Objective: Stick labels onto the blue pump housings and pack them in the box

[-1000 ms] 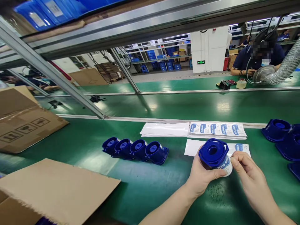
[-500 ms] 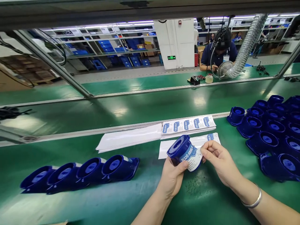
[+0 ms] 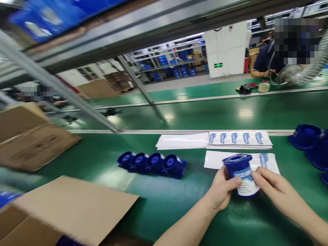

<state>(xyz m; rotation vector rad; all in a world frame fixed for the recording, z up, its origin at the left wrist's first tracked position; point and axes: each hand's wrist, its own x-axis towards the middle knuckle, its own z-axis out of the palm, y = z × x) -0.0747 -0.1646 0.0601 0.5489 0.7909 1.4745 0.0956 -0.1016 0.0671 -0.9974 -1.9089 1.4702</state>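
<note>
A blue plastic housing (image 3: 237,160), round with an oval flange on top, stands roughly upright in my left hand (image 3: 223,190). My left fingers wrap its left side, and the thumb presses on a blue-and-white label (image 3: 245,184) that curves around the front. At the label's right edge is my right hand (image 3: 272,182), with thumb and fingers closed there; the exact contact is partly hidden. Behind the housing lies a backing sheet (image 3: 214,160) with one label showing near its right end.
A label stack (image 3: 239,139) lies beside blank white sheets (image 3: 181,141). Several blue housings (image 3: 172,164) stand in a row at left, others (image 3: 307,135) at right. Open cardboard boxes (image 3: 77,205) occupy the left foreground. A metal rail crosses overhead. A co-worker (image 3: 263,61) sits across the bench.
My view has swung left, bringing the cardboard boxes in. The housing has turned more upright, and the label's right part, lifted in my right fingers before, now lies closer around it.
</note>
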